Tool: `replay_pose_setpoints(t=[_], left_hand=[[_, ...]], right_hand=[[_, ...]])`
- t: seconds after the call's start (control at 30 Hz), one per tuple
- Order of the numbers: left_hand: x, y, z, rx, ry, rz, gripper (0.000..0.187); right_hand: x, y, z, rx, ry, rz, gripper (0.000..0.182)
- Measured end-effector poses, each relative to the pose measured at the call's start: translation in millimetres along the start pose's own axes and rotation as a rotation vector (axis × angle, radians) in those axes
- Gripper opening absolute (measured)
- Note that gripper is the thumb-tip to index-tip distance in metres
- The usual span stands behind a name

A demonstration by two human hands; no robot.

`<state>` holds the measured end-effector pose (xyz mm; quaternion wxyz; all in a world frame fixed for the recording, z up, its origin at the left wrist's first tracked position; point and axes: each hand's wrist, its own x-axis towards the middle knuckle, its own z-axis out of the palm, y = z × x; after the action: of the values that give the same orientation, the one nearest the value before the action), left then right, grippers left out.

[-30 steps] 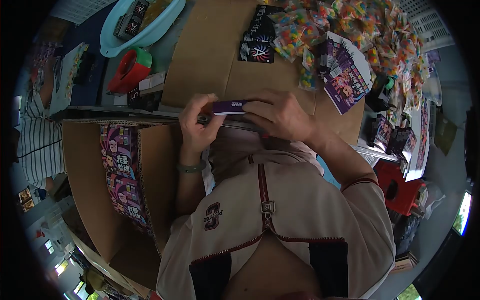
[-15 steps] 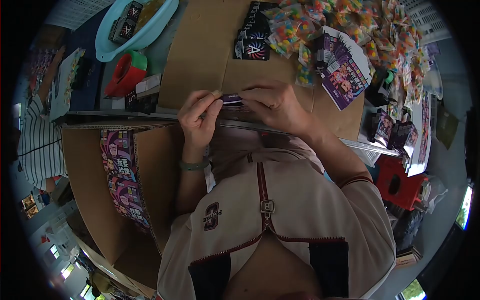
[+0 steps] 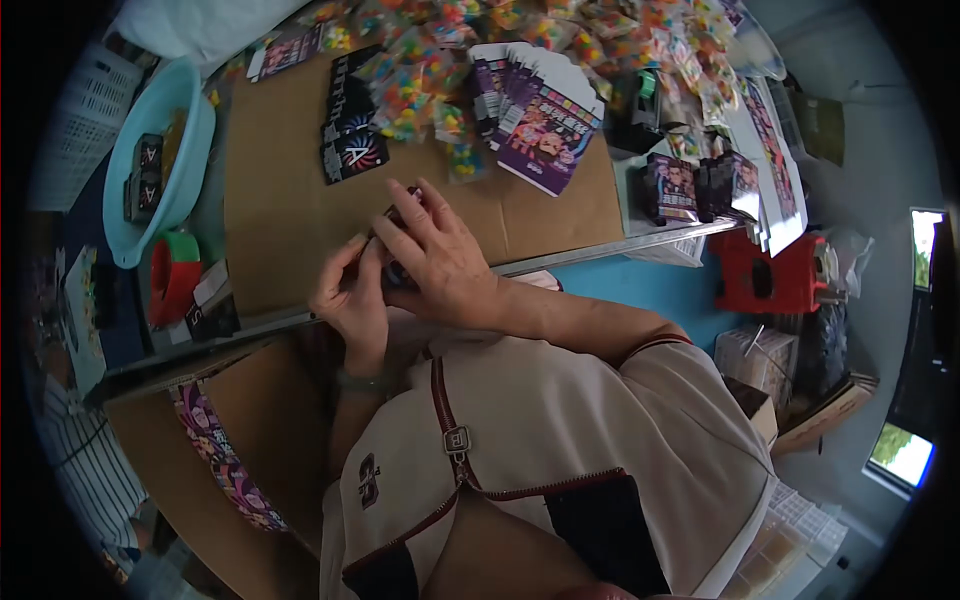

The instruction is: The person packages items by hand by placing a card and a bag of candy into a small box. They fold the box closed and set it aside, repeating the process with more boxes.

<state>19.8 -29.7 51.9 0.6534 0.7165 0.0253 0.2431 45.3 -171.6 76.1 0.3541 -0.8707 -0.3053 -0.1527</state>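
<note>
My right hand (image 3: 445, 255) is closed over a small dark purple printed box (image 3: 408, 196), its fingers laid across the top. My left hand (image 3: 352, 298), a bangle at its wrist, pinches the box's lower left side with curled fingers. Most of the box is hidden by the hands. Both hands are at the table's near edge, above brown cardboard (image 3: 280, 200). Just beyond them lies an overlapping row of black packs (image 3: 355, 148) with an "A" design. Flat purple printed cartons (image 3: 548, 135) lie fanned out to the right.
Bags of colourful candy (image 3: 420, 90) are heaped along the back. A blue basin (image 3: 190, 150) holds black packs at the left, near a red tape dispenser (image 3: 172, 285). Finished-looking purple boxes (image 3: 672, 188) stand right. An open carton (image 3: 270, 400) with purple boxes sits below left.
The camera view has swung to the right. My right hand has moved from pinching the purple box's end to lying across its top, and the box is now turned more upright.
</note>
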Motion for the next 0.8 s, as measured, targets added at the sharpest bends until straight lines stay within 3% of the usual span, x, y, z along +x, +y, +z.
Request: replay_pose_setpoints(t=[0.03,0.13,0.27,0.33,0.43,0.5,0.53,0.57,0.6,0.67,0.73,0.8], left_hand=[[-0.3,6.5,14.2,-0.134,-0.038,-0.124,0.013],[3.5,17.8,46.7,-0.266,-0.283,-0.164,0.011],[10.6,7.9,59.2,-0.217,-0.354,-0.059,0.013],[15.1,-6.4,58.0,-0.146,-0.362,-0.217,0.016],[25.2,-2.4,69.3,-0.071,-0.394,-0.275,0.021],[29.4,-9.2,83.3,-0.037,-0.391,-0.242,0.023],[32.5,-3.9,90.6,-0.007,-0.406,-0.222,0.026],[34.7,4.3,95.1,0.12,-0.431,-0.286,0.038],[36.0,1.5,103.3,0.12,-0.426,-0.273,0.038],[34.8,-11.3,121.1,0.347,-0.348,0.301,0.051],[32.8,-9.5,139.9,0.317,-0.391,0.27,0.061],[37.3,-16.2,153.9,0.585,-0.454,0.476,0.069]], right_hand=[[-1.7,3.4,-3.8,-0.043,0.068,0.043,0.065],[-9.3,22.3,-69.0,-0.122,0.096,0.097,0.061],[-39.3,87.2,-157.8,-0.541,0.285,0.439,0.058],[-62.5,129.5,-183.7,-0.735,0.323,0.531,0.057],[-115.1,207.1,-173.5,-0.7,0.174,0.717,0.06],[-100.3,187.8,-172.8,-0.834,0.054,0.888,0.06],[-95.8,183.6,-172.0,-0.926,0.05,0.796,0.059],[-86.4,178.7,-169.9,-0.875,0.134,0.703,0.057],[-72.6,170.3,-166.2,-0.824,0.213,0.611,0.055],[-36.5,154.9,-153.6,-0.523,0.318,0.366,0.042],[-3.2,147.3,-126.7,-0.327,0.343,0.195,0.03],[11.3,153.7,-99.8,-0.34,0.112,0.287,0.026]])
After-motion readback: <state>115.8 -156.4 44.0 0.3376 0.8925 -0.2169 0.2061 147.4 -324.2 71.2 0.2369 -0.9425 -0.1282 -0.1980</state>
